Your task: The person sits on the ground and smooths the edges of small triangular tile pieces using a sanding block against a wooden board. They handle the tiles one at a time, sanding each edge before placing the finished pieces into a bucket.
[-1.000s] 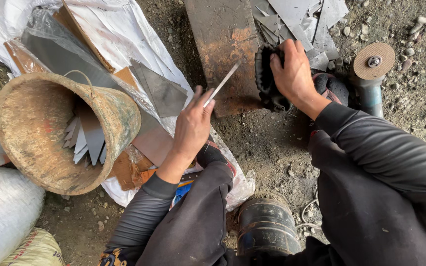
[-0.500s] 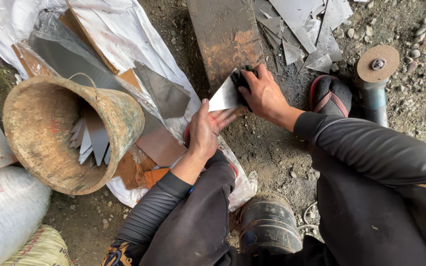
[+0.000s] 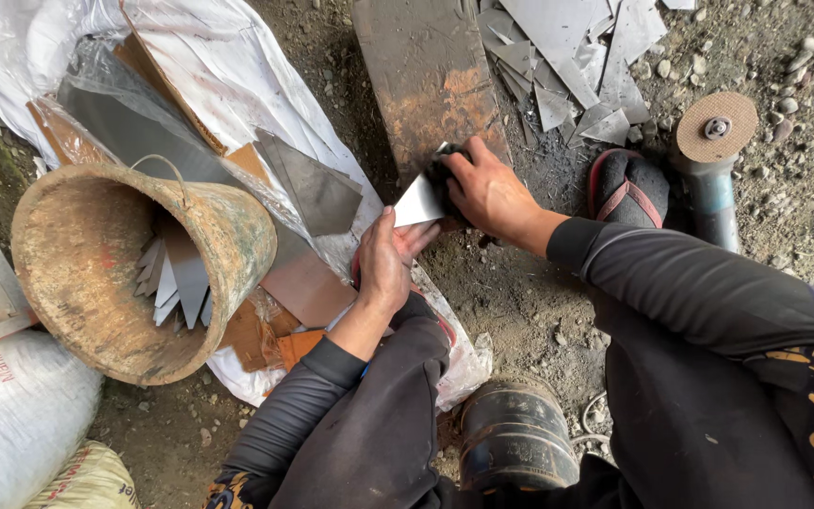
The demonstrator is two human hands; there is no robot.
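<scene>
Dirt ground point(image 3: 539, 311) — both hands, left point(image 3: 385, 259) and right point(image 3: 490, 191), gripping one small metal plate point(image 3: 418, 203).

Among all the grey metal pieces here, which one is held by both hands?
The pale triangular piece beside the rusty slab: left hand below, right hand beside it. Others sit in the bucket or lie on the ground.

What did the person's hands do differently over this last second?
The right hand left the dark object by the angle grinder, came across with a dark rag and now presses it on the small metal piece. The left hand kept hold of that piece, turning it from edge-on to flat. The rusty bucket, the rusty plate and the scrap offcuts stayed put.
</scene>
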